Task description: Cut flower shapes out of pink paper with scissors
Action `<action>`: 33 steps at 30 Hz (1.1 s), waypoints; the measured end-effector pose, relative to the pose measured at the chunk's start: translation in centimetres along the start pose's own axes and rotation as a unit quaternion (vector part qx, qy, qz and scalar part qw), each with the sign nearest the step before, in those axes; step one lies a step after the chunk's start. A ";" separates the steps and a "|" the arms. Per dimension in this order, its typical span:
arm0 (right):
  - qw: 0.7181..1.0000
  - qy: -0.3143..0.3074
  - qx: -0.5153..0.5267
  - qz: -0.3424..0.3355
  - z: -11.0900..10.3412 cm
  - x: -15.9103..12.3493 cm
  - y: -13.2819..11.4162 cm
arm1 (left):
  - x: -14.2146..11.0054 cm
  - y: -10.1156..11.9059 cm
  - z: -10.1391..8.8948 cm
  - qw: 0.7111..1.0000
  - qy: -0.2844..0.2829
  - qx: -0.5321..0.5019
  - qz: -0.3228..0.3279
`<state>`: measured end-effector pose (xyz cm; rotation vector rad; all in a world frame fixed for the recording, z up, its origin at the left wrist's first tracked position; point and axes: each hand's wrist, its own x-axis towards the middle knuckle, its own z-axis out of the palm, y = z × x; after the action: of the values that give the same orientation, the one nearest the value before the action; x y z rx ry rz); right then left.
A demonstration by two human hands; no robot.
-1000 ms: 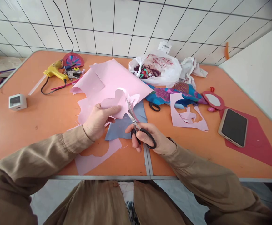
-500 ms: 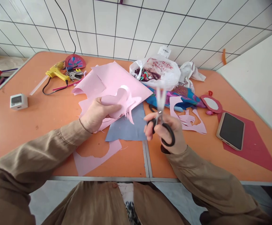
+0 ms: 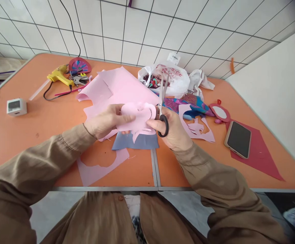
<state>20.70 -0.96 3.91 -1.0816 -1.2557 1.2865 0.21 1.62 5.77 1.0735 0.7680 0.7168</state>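
Observation:
My left hand (image 3: 109,121) pinches a pink cut-out piece (image 3: 134,117) between thumb and fingers, above the table. The piece has rounded outlines and a ragged, partly cut strip along its right and lower side. My right hand (image 3: 174,127) keeps a pair of scissors (image 3: 163,118) with black handles on its fingers, blades pointing up and slightly apart. Its thumb also presses on the right edge of the pink piece. Below lie a large pink sheet (image 3: 122,84) and a blue-grey sheet (image 3: 134,142). A pink offcut (image 3: 96,171) rests near the front edge.
A yellow glue gun (image 3: 61,76), keys (image 3: 80,79) and a small white box (image 3: 16,107) lie on the left. A plastic bag (image 3: 178,81) sits at the back. On the right are pink scraps (image 3: 205,134) and a phone (image 3: 238,139) on a red sheet (image 3: 264,152).
My right hand has moved left with the scissors and now touches the pink piece. My left hand has shifted slightly right and turned the piece flatter. The view has shifted a little.

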 end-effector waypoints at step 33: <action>0.989 0.126 0.077 -0.003 2.9 -1.1 2.6 | -0.8 -2.6 1.5 0.970 0.222 -0.033 0.096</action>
<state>17.75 -2.29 1.41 -1.0899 -0.9551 1.1804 1.39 -0.63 3.87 0.9451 1.0195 1.1643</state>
